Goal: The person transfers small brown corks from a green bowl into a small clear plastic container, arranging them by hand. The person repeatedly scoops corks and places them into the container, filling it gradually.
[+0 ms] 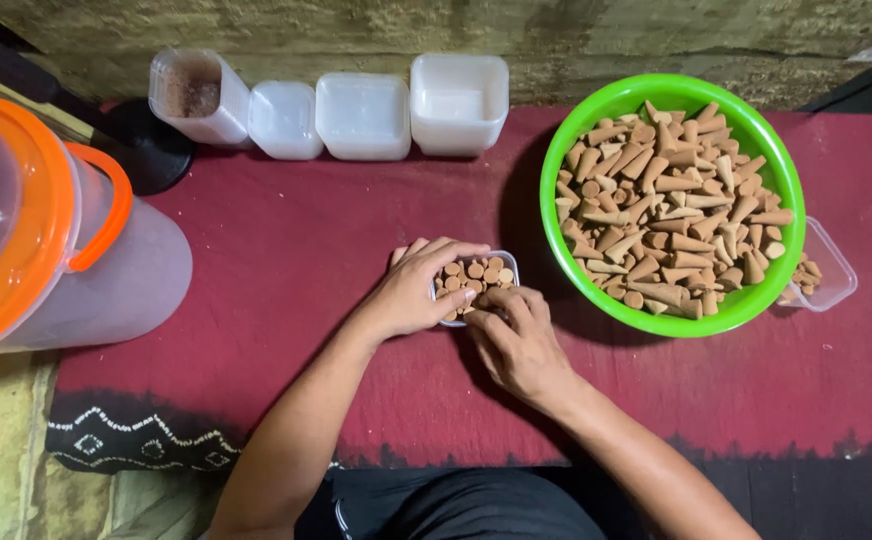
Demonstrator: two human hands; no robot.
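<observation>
A small clear plastic box (504, 262) sits on the red cloth (286, 270), packed with tan cone-shaped pieces (481, 272) standing on end. My left hand (418, 290) wraps around the box's left side, fingertips resting on the cones. My right hand (516, 340) is at the box's near edge, fingers curled and touching the cones there. Whether either hand pinches a cone is hidden by the fingers. A bright green bowl (786, 190) to the right is heaped with the same tan cones (671, 215).
Several empty clear boxes (361, 115) line the back wall, one with brown powder (194, 95). Another small box of cones (824, 272) peeks out right of the bowl. A large clear jar with an orange lid (46, 230) lies at the left.
</observation>
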